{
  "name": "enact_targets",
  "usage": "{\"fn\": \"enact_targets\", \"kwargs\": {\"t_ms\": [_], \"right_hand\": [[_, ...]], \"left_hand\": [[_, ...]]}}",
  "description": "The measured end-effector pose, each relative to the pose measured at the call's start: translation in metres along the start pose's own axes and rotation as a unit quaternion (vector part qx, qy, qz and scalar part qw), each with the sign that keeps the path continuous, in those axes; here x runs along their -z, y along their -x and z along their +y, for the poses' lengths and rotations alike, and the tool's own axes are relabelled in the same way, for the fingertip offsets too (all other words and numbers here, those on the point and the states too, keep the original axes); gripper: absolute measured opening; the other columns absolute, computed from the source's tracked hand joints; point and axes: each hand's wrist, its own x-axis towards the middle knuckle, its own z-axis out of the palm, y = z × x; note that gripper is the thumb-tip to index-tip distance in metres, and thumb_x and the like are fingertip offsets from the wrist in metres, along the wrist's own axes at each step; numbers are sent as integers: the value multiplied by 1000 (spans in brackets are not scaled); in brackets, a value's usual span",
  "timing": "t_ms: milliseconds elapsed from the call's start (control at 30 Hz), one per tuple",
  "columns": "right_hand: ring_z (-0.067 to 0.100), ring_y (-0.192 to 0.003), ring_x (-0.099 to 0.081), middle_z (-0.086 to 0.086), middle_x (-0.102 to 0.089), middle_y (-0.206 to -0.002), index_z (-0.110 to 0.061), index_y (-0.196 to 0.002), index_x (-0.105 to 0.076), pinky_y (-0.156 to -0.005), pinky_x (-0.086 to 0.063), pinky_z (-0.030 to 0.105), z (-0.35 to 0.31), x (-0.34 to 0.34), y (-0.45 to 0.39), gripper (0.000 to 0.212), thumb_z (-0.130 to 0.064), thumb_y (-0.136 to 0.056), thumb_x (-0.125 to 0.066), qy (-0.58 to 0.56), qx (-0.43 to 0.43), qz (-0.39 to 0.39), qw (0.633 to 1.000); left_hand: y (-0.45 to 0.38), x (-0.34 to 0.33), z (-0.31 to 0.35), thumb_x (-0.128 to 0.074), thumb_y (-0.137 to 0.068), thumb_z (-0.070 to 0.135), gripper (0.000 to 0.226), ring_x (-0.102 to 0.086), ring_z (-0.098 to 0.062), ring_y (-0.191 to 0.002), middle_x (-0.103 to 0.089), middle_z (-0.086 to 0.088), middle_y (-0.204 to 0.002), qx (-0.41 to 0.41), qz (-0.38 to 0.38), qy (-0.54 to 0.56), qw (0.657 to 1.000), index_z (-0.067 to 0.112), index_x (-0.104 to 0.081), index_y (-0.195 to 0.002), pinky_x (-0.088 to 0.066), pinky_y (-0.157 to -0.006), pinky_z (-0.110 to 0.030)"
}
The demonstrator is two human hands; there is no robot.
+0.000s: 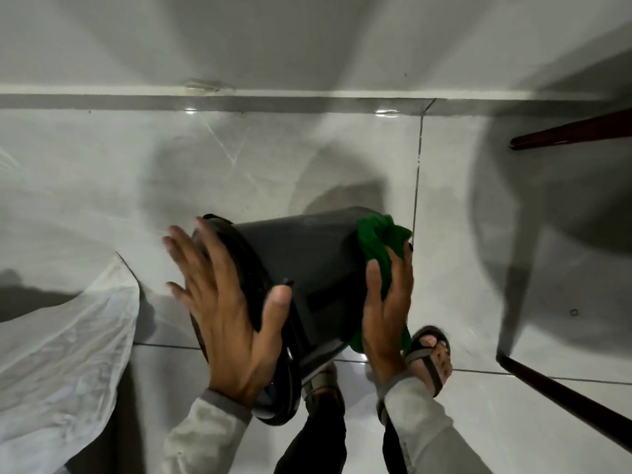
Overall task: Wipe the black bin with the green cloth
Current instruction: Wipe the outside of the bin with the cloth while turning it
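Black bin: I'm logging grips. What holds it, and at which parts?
Both hands clamp the black bin: the left hand lies flat across its rim end, thumb on the side wall; the right hand presses the green cloth against its base end.

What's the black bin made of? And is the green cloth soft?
The black bin looks like hard plastic: smooth walls with a faint sheen and a moulded rim. The green cloth seems to be soft fabric, perhaps microfibre: it bunches into folds and looks matte.
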Motion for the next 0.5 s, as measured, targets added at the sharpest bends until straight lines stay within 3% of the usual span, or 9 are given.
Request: {"fn": "enact_targets", "kwargs": {"t_ms": [100, 167, 267, 333, 400, 500], "right_hand": [[24, -146, -44, 6, -54, -150, -43, -126, -54, -122, -36, 54, -1, 10, 5, 22, -36, -106, -50, 3, -15, 22, 1000], [24, -136, -55, 7, -63, -139, -28, -124, -62, -116, -45, 53, -10, 15, 7, 20, -28, -105, -55, -22, -35, 11, 999], [13, -124, -66, -6, -72, -127, -26, -129, -66, -106, -55, 34, -39, 23, 11, 31, -40, -104, -54, -72, 23, -68, 995], [13, -126, -66, -8, -71, -130, -27, -132, -65, -105, -54, 27, -56, 22, 6, 32, -39, -105, -52, -54, 100, -153, 982], [12, -134, -59, -3, -65, -140, -25, -138, -62, -113, -48, 35, -64, 13, -7, 37, -35, -105, -49, 12, 124, -234, 964], [19, -153, -37, 2, -44, -163, -32, -151, -48, -126, -29, 50, -64, -2, -21, 52, -48, -103, -38, 167, 136, -320, 922]], "left_hand": [[5, -1, 0, -24, -87, 90, 105, 23, -24, -162, 16, -12, -176, -28, -20, -36, 999, 25, 7, -165, 15, -125, -67], [7, 1, -3, -24, -89, 88, 104, 21, -26, -163, 14, -13, -176, -44, -25, -56, 997, 23, 6, -165, 14, -125, -70], [11, 1, -6, -24, -91, 84, 102, 16, -32, -163, 7, -20, -175, -86, -41, -81, 992, 22, 6, -165, 7, -124, -78], [16, -3, -5, -24, -92, 82, 100, 12, -34, -164, 3, -24, -174, -115, -41, -94, 988, 21, 7, -165, 2, -122, -80], [22, -6, -6, -23, -92, 81, 101, 10, -35, -164, 2, -24, -173, -134, -33, -100, 985, 19, 7, -165, 0, -122, -81], [29, -5, -13, -23, -90, 84, 103, 13, -32, -164, 5, -22, -173, -134, -23, -97, 986, 21, 9, -165, 4, -123, -80]]}}
